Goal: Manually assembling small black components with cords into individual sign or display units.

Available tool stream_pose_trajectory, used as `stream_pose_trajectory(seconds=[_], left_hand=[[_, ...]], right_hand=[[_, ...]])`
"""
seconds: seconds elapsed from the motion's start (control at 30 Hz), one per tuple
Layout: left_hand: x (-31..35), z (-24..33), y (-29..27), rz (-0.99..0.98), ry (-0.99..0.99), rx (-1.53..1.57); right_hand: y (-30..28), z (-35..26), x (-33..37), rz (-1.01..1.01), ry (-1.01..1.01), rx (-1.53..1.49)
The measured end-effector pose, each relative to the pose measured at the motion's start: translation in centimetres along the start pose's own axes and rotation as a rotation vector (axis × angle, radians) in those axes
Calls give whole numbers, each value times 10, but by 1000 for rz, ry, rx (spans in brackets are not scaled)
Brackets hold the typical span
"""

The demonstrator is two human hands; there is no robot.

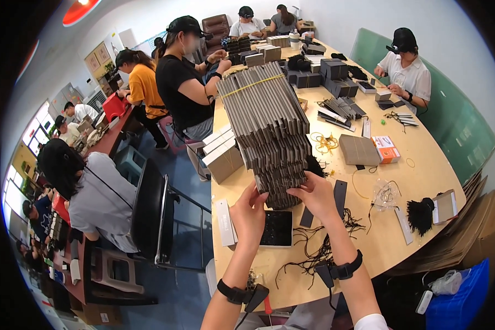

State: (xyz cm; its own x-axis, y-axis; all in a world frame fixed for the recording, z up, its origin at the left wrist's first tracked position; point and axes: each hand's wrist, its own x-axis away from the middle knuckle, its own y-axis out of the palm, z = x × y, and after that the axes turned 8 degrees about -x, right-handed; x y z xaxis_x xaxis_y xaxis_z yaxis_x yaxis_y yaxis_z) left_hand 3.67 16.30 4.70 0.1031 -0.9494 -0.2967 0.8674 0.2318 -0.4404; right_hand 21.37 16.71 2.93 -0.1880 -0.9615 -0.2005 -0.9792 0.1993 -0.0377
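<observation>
In front of me rises a tall stack of grey flat card pieces (264, 121), packed on edge in several tiers. A yellow band (253, 87) runs around the top tier. My left hand (248, 212) grips the stack's near lower end from the left, its thumb against the pieces. From the right, my right hand (316, 197) holds the same end, thumb and fingers closed on it. The far fingers are partly hidden. Just below the stack lies an open tray of small black pieces (276, 230). Black cords (319, 242) spread beside my right forearm.
White-grey boxes (223, 157) stand left of the stack. A banded grey block (359, 150), an orange-white box (386, 149), yellow rubber bands (325, 143) and a black tassel bundle (421, 215) lie to the right. Several people sit or stand around the table (434, 176); a chair (148, 209) is at left.
</observation>
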Motion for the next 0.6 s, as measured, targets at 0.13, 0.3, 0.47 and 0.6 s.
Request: stream_pose_trajectory(seconds=[0.13,0.3,0.47,0.6], left_hand=[[1,-8,0,-2,35,98],[-1,-14,-1,-51,44,130],[2,-11,-5,-75,26,95],[4,-20,-7,-83,59,96]], right_hand=[[-1,-10,3,-32,53,-96],[-2,-14,5,-48,55,-35],[-4,-19,8,-38,51,-15],[-5,-23,13,-19,46,40]])
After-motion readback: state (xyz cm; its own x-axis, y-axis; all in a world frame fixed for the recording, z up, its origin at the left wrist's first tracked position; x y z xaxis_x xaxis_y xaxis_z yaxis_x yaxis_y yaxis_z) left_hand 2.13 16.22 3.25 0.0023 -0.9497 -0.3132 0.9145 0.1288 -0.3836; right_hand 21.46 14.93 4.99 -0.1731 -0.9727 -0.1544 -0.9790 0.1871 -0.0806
